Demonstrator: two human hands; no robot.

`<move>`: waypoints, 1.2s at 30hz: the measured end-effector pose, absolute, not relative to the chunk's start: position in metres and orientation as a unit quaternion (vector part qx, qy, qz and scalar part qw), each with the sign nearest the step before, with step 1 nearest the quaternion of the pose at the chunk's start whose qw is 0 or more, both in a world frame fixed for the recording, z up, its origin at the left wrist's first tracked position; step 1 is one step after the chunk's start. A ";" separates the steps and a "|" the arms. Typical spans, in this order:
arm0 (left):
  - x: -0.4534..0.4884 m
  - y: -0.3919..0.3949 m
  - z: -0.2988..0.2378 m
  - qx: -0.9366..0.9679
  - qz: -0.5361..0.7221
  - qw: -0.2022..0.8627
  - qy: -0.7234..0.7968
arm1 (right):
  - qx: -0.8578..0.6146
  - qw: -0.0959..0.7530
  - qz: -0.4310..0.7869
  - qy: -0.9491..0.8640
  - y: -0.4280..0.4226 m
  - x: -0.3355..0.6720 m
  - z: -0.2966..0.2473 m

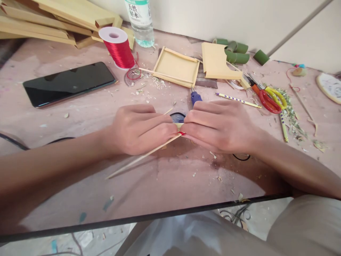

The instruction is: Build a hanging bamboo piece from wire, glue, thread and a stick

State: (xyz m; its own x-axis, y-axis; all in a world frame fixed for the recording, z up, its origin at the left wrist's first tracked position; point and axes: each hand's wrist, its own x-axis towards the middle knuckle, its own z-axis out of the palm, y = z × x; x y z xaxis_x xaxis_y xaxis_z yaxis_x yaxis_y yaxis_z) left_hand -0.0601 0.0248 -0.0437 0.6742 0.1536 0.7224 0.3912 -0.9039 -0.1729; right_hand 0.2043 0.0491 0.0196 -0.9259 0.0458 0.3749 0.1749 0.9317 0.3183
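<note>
My left hand (138, 128) and my right hand (218, 126) meet fingertip to fingertip over the middle of the pink table (165, 185). Both are closed in a pinch on thin bamboo sticks (144, 156) joined by a small wrap of red thread (182, 133). One long stick runs from the joint down to the left past my left hand. A shorter stick end pokes out above my left fingers. A dark round object lies partly hidden behind my fingertips.
A black phone (68, 82) lies at left, a red thread spool (119, 48) behind it, and a water bottle (140, 21). Bamboo trays (176, 66), green bamboo tubes (237, 53), scissors (269, 97), pencils (237, 100) and shavings lie at the back right. Wood slats (53, 21) are stacked far left.
</note>
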 end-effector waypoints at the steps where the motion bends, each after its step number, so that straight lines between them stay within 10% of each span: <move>1: -0.060 0.025 -0.044 -0.901 -0.375 0.151 -0.155 | -0.053 0.189 -0.174 -0.965 0.049 0.204 0.019; 19: -0.054 0.019 -0.029 -0.861 -0.309 -0.299 -0.274 | -0.056 0.190 -0.146 -0.969 0.052 0.203 0.015; 36: -0.048 0.009 -0.022 -0.838 -0.336 -0.292 -0.316 | -0.088 0.211 -0.088 -0.970 0.051 0.204 0.010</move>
State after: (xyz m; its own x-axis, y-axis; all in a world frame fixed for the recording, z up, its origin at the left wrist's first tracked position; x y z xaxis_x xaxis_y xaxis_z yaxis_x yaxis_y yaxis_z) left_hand -0.0478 0.0088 -0.0219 0.5755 0.7250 0.3784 0.3331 -0.6304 0.7012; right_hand 0.2043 0.0513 0.0103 -0.8955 0.1329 0.4247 0.2071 0.9692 0.1334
